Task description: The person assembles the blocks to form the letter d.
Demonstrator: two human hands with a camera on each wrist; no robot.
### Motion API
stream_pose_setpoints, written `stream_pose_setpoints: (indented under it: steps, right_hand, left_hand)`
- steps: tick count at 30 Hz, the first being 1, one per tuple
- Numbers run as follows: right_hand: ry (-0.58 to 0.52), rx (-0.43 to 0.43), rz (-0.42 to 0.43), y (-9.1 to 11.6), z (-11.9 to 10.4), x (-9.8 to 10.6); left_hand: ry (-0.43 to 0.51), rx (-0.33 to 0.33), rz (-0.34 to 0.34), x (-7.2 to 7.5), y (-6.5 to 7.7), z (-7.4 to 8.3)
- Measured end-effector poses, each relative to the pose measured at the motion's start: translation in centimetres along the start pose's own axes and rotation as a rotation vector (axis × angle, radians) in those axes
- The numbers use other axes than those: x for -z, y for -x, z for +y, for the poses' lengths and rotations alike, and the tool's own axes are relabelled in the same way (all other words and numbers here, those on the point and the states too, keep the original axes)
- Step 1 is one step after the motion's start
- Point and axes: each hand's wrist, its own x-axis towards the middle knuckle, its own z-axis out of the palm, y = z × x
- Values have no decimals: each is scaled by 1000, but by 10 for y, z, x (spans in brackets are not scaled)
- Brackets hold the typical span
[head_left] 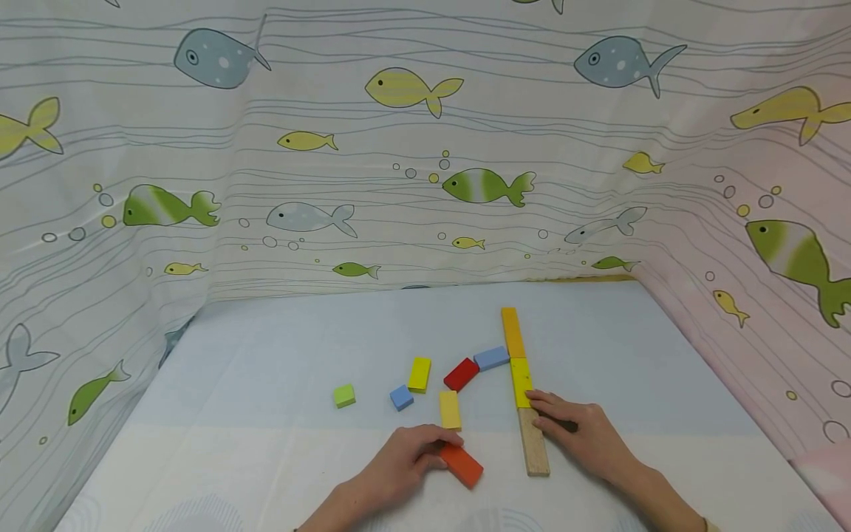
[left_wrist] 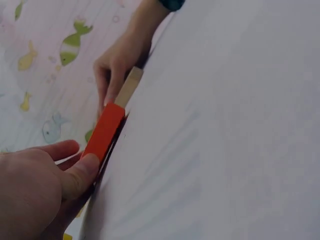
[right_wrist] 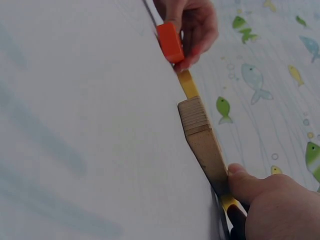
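Note:
In the head view my left hand pinches an orange block between thumb and fingers, at the near side of the table. The left wrist view shows the thumb on one end of this orange block. My right hand rests against the right side of a straight row of blocks. Its fingertips touch the bright yellow block and its thumb the plain wooden block. At the row's far end lies a yellow-orange block. A blue block meets the row's left side, with a red block at its other end.
Left of the row lie a pale yellow block, a yellow block, a small blue block and a green block. The pale tabletop is bordered by a fish-patterned curtain behind and on both sides.

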Motion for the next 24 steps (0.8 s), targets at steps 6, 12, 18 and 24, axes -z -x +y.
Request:
stream_pose_setpoints:
  steps: [6, 12, 18, 24]
  right_hand:
    - [-3, 5, 2, 0, 0, 0]
    - [-4, 14, 10, -1, -2, 1]
    - [-14, 18, 7, -1, -2, 1]
    - [-15, 25, 11, -1, -3, 1]
  left_hand:
    - [-46, -52, 39, -1, 3, -3]
    - [-97, -65, 124, -3, 5, -3]
    - [-105, -37, 162, -2, 6, -1]
    - [-98, -22, 182, -1, 5, -3]
